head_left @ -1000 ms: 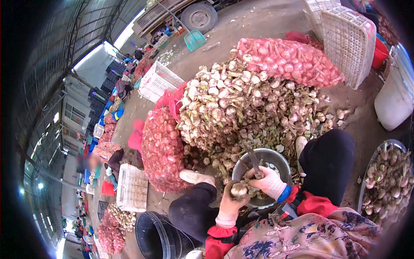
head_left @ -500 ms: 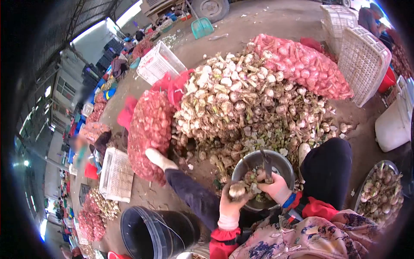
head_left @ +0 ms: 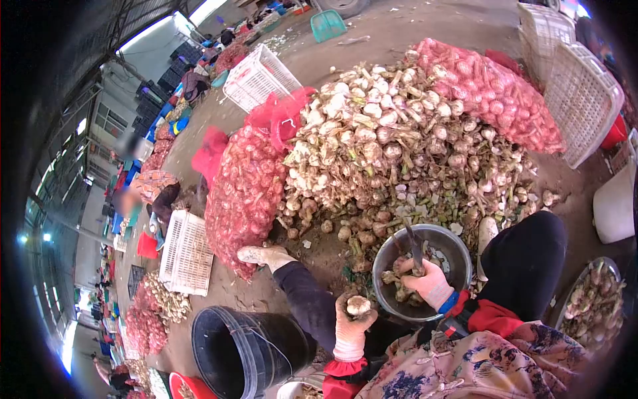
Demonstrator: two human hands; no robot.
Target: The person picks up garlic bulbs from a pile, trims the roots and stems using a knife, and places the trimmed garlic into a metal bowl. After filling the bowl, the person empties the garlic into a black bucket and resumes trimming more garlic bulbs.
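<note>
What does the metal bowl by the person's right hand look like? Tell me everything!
The metal bowl is round, grey and shiny, with a thin rim and sloping sides. It looks like steel. It sits open side up between the person's legs, just in front of the big garlic pile. Brownish garlic and pale scraps show inside. The right hand is over it, hiding part; I can't tell whether they touch. The bowl's underside is hidden.
</note>
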